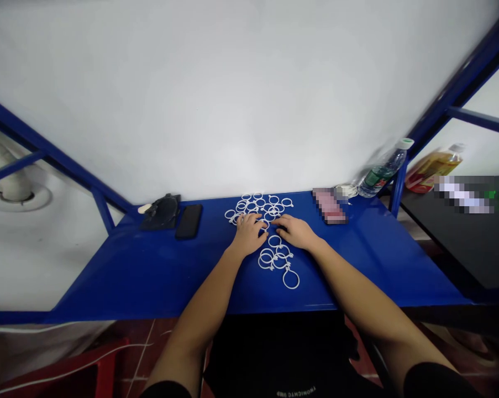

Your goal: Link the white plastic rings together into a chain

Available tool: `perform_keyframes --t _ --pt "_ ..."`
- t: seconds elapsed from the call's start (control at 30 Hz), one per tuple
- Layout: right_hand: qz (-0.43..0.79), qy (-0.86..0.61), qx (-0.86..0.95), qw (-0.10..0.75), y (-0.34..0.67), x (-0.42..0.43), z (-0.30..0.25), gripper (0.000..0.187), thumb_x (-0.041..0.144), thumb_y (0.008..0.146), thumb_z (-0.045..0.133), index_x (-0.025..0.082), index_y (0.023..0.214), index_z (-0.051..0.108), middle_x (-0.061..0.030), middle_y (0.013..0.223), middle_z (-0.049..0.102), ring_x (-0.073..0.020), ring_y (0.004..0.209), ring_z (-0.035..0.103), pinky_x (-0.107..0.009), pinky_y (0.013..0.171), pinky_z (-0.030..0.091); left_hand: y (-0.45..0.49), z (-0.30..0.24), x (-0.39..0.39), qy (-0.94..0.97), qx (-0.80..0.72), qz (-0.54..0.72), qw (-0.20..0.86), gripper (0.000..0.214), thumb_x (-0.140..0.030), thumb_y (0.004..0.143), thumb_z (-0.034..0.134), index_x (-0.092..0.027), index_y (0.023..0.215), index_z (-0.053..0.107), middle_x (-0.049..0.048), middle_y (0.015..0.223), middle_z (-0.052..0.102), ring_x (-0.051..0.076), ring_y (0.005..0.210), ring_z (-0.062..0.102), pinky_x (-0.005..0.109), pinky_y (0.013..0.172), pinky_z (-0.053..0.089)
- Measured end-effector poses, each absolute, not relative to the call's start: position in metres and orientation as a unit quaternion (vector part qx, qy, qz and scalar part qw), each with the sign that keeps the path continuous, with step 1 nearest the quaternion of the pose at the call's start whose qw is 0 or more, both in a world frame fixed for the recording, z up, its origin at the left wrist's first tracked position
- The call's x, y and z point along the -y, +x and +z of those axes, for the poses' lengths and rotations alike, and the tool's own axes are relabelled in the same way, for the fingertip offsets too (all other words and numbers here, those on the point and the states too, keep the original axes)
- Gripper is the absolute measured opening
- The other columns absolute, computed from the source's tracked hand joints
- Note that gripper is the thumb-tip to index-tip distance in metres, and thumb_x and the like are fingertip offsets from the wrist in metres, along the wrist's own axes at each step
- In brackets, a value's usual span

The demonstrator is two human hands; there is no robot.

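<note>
Several white plastic rings with small eyelets or clips, like curtain rings (pixel 291 279), lie on the blue tabletop (pixel 150 279). A denser group of white rings (pixel 287 203) is spread toward the wall, and a smaller one lies nearer my body. Over the left front of the far group rests my left hand (pixel 250 235), its fingers apart and covering some rings. Across from it, my right hand (pixel 297 232) points inward at the edge of the group, thumb and fingers apart. One ring (pixel 264 225) lies between the two hands; whether a fingertip presses on it is unclear.
Left of the rings are a black phone (pixel 189 221) and a crumpled dark bag (pixel 163 211). On the right lie a blurred pink item (pixel 329 206), a white cable (pixel 346 190) and a leaning plastic bottle (pixel 384 171). Blue frame bars (pixel 398 185) rise at both ends.
</note>
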State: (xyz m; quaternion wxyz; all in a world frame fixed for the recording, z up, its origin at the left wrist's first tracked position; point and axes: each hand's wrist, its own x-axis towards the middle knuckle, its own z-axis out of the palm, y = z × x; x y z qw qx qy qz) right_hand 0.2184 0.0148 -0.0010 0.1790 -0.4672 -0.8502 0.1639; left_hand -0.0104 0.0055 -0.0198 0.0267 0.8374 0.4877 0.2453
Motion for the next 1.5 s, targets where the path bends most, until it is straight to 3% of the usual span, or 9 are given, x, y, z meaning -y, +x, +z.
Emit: perform_keyframes --t 0.2,0.37,0.5,0.7,1.1,1.33,1.5 --pt "0.185 -0.448 0.847 0.218 0.216 -0.012 0.002 0.035 0.020 0.097 0.061 0.023 0.132 0.068 -0.0086 0.123 0.071 -0.0229 0.105 0.070 -0.037 0.093 0.056 -0.010 -0.013 -0.009 0.812 -0.497 0.307 0.002 0.012 -0.035 0.092 0.076 -0.025 0.098 0.076 0.0109 0.143 0.062 0.034 0.134 0.052 0.059 0.115 0.033" --pt "0.188 -0.389 0.838 0.334 0.212 -0.007 0.002 0.046 0.029 0.098 0.063 0.025 0.144 0.059 -0.0128 0.147 0.059 -0.0243 0.115 0.068 -0.039 0.091 0.059 0.000 -0.007 -0.001 0.816 -0.445 0.367 0.043 0.014 -0.037 0.097 0.072 -0.024 0.093 0.073 0.0050 0.113 0.076 0.024 0.109 0.065 0.047 0.103 0.041" --pt "0.201 -0.339 0.856 0.335 0.211 -0.007 -0.002 0.037 0.027 0.102 0.056 0.024 0.138 0.064 -0.0099 0.128 0.073 -0.0233 0.109 0.072 -0.036 0.091 0.057 0.006 -0.006 0.004 0.827 -0.398 0.393 0.066 0.016 -0.038 0.099 0.069 -0.023 0.094 0.072 0.0022 0.096 0.077 0.020 0.094 0.068 0.042 0.096 0.044" --pt "0.153 -0.387 0.834 0.362 0.214 -0.008 -0.001 0.019 0.028 0.100 0.061 0.021 0.105 0.077 -0.0069 0.095 0.079 -0.0195 0.084 0.073 -0.029 0.075 0.052 0.006 -0.005 0.002 0.797 -0.372 0.472 0.060 0.009 -0.029 0.099 0.067 -0.022 0.099 0.074 0.0020 0.088 0.077 0.019 0.083 0.070 0.038 0.087 0.049" --pt "0.161 -0.361 0.848 0.352 0.205 -0.002 -0.001 0.023 0.036 0.103 0.060 0.021 0.101 0.078 -0.0067 0.091 0.080 -0.0188 0.080 0.072 -0.028 0.071 0.048 0.006 -0.012 0.002 0.774 -0.399 0.479 0.110 0.011 -0.013 0.078 0.062 -0.021 0.085 0.065 -0.0006 0.073 0.063 0.016 0.070 0.060 0.030 0.071 0.049" --pt "0.176 -0.351 0.848 0.356 0.202 0.003 0.004 0.026 0.040 0.103 0.062 0.021 0.090 0.074 -0.0032 0.078 0.075 -0.0155 0.069 0.067 -0.025 0.064 0.043 0.005 -0.011 0.003 0.765 -0.363 0.505 0.170 0.012 -0.010 0.080 0.057 -0.021 0.075 0.060 -0.0003 0.075 0.066 0.016 0.071 0.062 0.030 0.071 0.050" --pt "0.202 -0.354 0.837 0.364 0.204 0.000 0.001 0.022 0.041 0.101 0.065 0.022 0.094 0.075 -0.0027 0.081 0.076 -0.0154 0.071 0.068 -0.025 0.065 0.044 0.004 -0.013 -0.001 0.779 -0.346 0.499 0.156 0.020 -0.007 0.085 0.052 -0.021 0.076 0.062 0.0004 0.077 0.068 0.016 0.075 0.064 0.031 0.074 0.052"
